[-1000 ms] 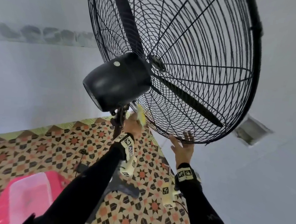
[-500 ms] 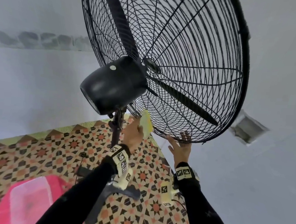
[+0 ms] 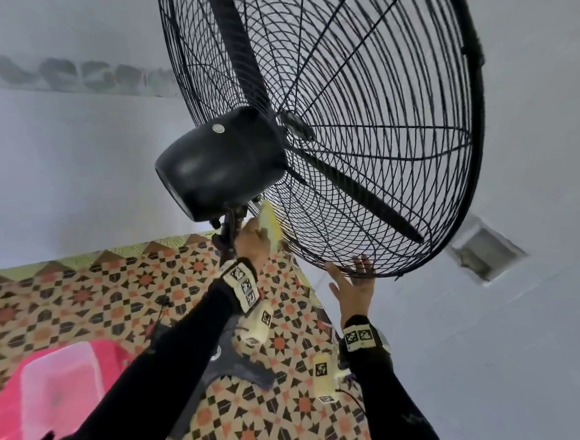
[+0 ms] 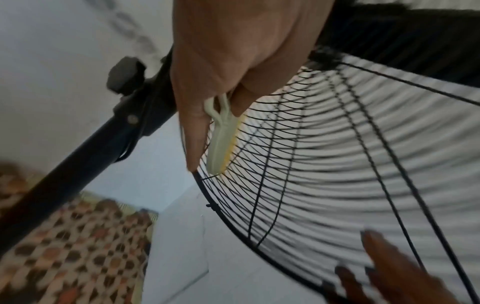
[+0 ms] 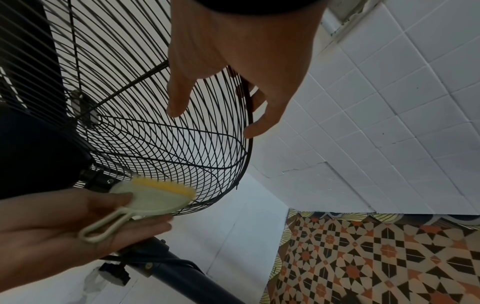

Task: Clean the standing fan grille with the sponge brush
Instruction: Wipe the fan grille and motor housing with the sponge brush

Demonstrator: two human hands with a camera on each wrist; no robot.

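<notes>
Up goes the sponge brush in the left hand, off the low stretch of the fan grille worked half a second back and in tight beneath the motor housing. Pressed yellow-side to the wires again, as a second ago, while the right hand slides slightly along the bottom rim.

The top of the fan grille is running off the head view's upper edge. The motor housing is covering the top of the stand, and the left hand is hiding most of the sponge brush (only a pale sliver is peeking out). The left wrist view is smearing the floor and the right hand, which is being cut off at the frame's bottom edge.
</notes>
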